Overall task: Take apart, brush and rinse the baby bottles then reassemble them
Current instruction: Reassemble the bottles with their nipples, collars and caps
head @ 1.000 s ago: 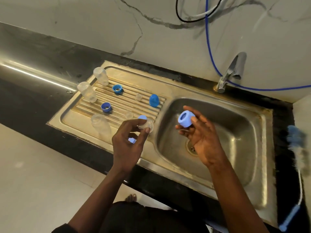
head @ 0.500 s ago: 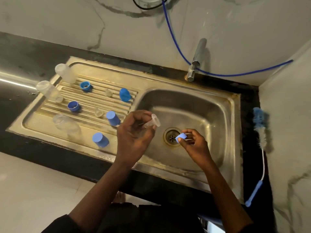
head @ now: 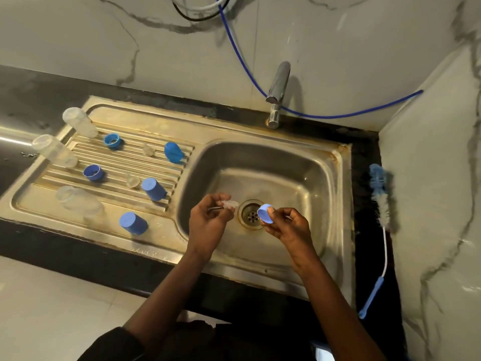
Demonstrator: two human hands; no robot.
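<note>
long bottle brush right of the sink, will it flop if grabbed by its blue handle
Likely some: the long bottle brush with blue-and-white bristles has a thin white stem, so the head may sag. Probably light; the bristles should give.

Left of the silver basin (head: 312, 173) stand blue caps (head: 153, 189), blue rings (head: 112, 140) and clear bottles (head: 79, 122); right of it lies a blue-and-white brush (head: 378, 188). Black tabletop (head: 39, 87); white wall (head: 156, 48) veined grey.

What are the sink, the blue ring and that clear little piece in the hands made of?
Sink: metal, probably stainless steel, brushed and shiny, with brownish stains along the rim. Blue ring, held by the right hand: opaque matte plastic. Clear piece, pinched by the left hand: translucent, probably soft silicone; too blurred for certainty.
</note>
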